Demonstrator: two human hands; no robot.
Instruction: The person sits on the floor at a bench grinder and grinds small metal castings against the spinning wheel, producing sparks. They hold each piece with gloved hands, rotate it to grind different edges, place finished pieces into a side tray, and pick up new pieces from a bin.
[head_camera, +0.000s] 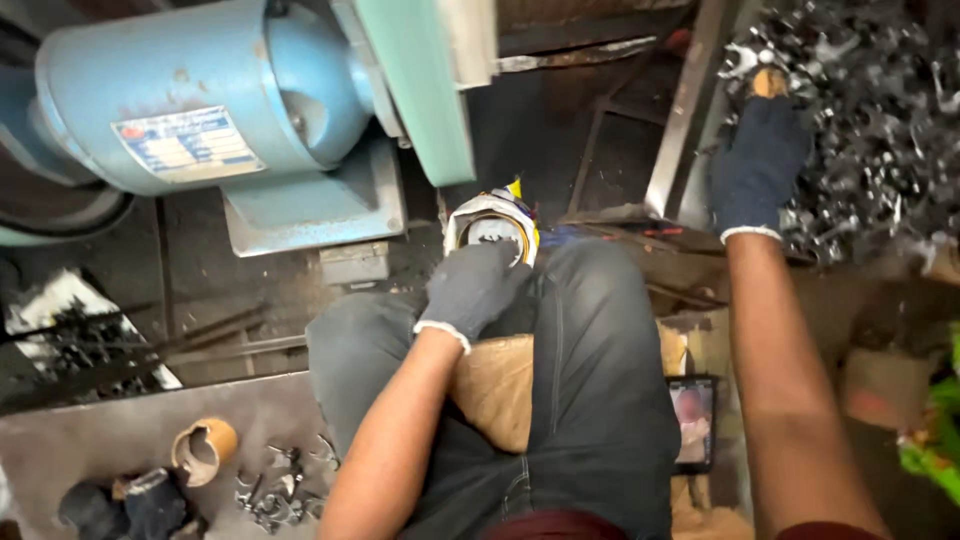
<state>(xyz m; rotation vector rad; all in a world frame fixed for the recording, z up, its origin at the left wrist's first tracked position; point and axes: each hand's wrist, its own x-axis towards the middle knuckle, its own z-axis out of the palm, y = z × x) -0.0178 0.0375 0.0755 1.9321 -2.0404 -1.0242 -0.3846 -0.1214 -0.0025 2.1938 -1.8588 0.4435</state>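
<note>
This is a metal workshop, dirty and cramped. At ten o'clock sits a big blue electric motor (200, 95) bolted on a blue base, with a pale green machine guard (420, 85) beside it at twelve. At two o'clock lies a heap of small dark metal parts (870, 120). The floor (540, 130) is black with grime. At seven o'clock a steel bench (90, 440) carries loose metal fittings (280, 490) and a short tube. Both of the person's hands wear dark work gloves.
</note>
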